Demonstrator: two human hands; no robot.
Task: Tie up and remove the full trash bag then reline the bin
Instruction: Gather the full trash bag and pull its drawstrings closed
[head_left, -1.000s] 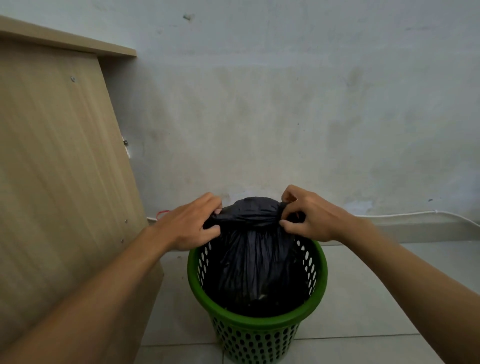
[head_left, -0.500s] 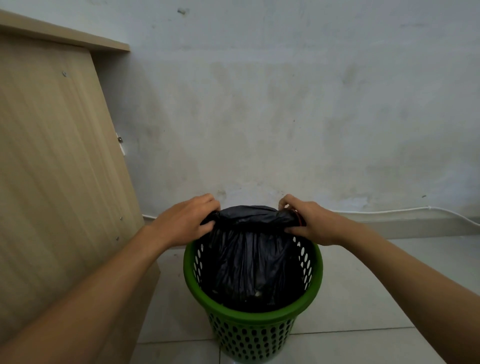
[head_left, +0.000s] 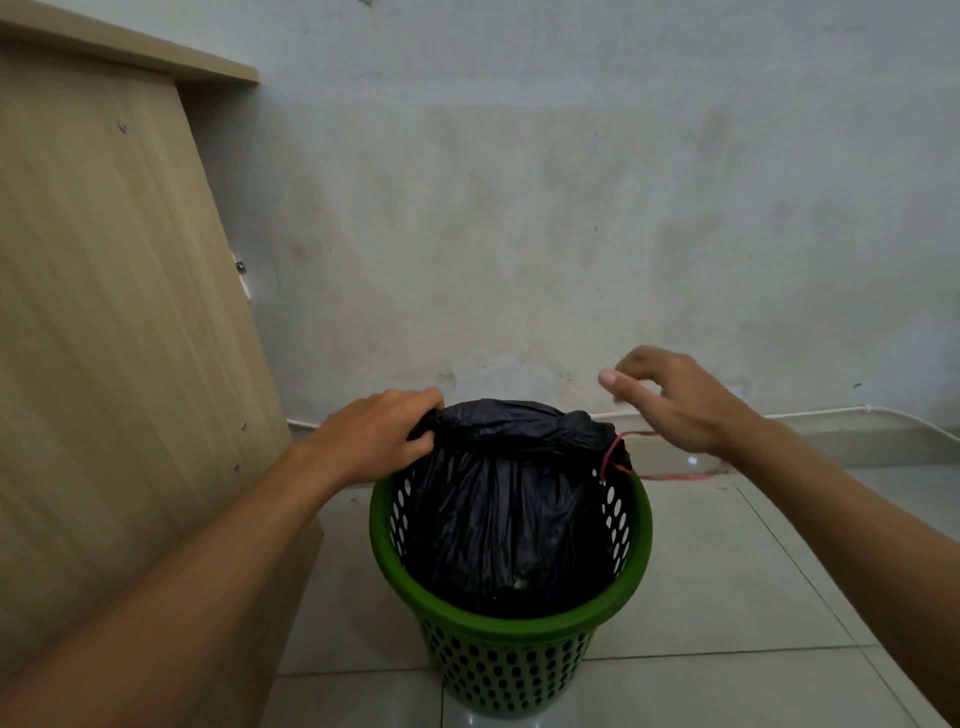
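Evidently soft, crinkly black trash bag (head_left: 511, 499) in green bin (head_left: 511, 623): left hand (head_left: 382, 441) gripped gathered top, right hand (head_left: 670, 397) loose w/ red drawstring (head_left: 615, 452) nearby—best hold.

Both my forearms are bare, with no sleeve reaching into the frame from the lower corners. My left hand (head_left: 376, 436), left of centre, wears no ring, glove or watch. My right hand (head_left: 675, 402), right of centre, is bare too, its fingertips blurred.
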